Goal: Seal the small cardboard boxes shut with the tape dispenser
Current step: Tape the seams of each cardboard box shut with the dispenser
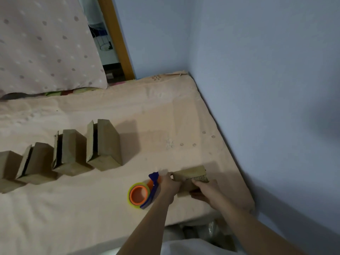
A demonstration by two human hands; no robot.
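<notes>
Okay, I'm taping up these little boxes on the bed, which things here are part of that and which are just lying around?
Part of the job:
- box in both hands
- left hand, right hand
- tape dispenser
- row of open boxes

Just lying around:
- dotted pillow
- bed sheet
- patterned blanket edge

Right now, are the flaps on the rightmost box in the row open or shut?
Open. The rightmost box has one flap standing away from its body, with a dark gap showing between them.
</notes>
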